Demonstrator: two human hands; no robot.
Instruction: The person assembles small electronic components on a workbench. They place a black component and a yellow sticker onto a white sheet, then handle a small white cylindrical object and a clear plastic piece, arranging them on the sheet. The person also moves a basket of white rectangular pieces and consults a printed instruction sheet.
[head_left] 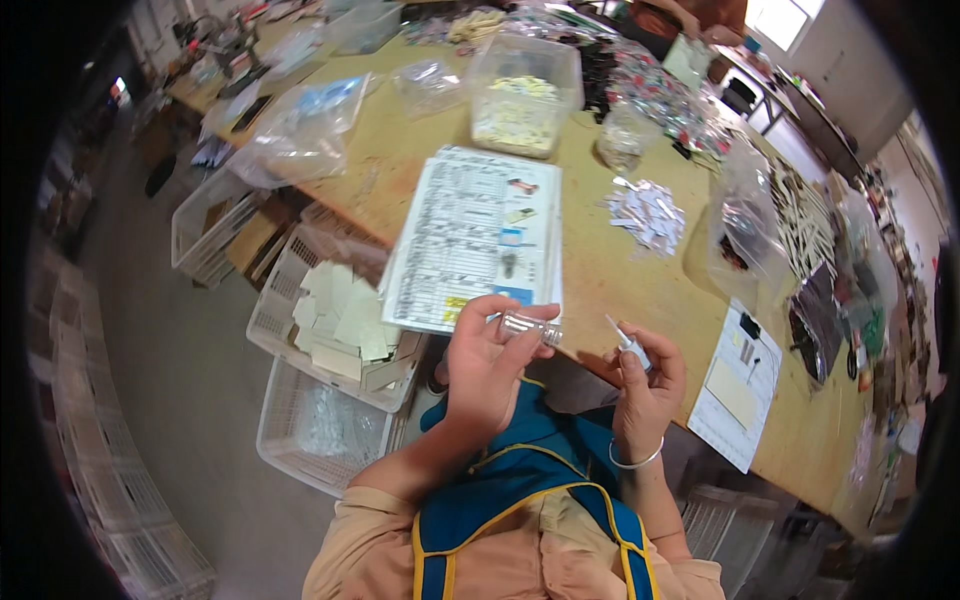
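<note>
Left hand [487, 352] was closed around a small clear glass vial [530, 327], gripped between thumb and fingers, vial lying roughly horizontal with its open end pointed toward the right hand. Right hand [645, 385] was closed on a small white spray cap [631, 345], its thin dip tube angled up and left toward the vial mouth. Vial and cap were held near each other, not touching. A silver bangle [636, 463] was worn on the right wrist.

Both hands were held just off the near edge of a wooden table [620, 270], above a blue apron with yellow trim [520, 480].

Directly beyond the left hand, a laminated printed sheet [478, 235] was lying on the table, overhanging the edge. A second sheet in a plastic sleeve [738, 385] was lying to the right of the right hand. A heap of small silver-white pieces [648, 212] was seen further back, beside a clear bag [745, 225] of dark parts. A lidless clear plastic tub [525, 95] of pale parts was placed behind the printed sheet.

To the left, below table level, white mesh baskets [300, 330] were stacked, the upper one filled with pale card pieces [340, 320].
</note>
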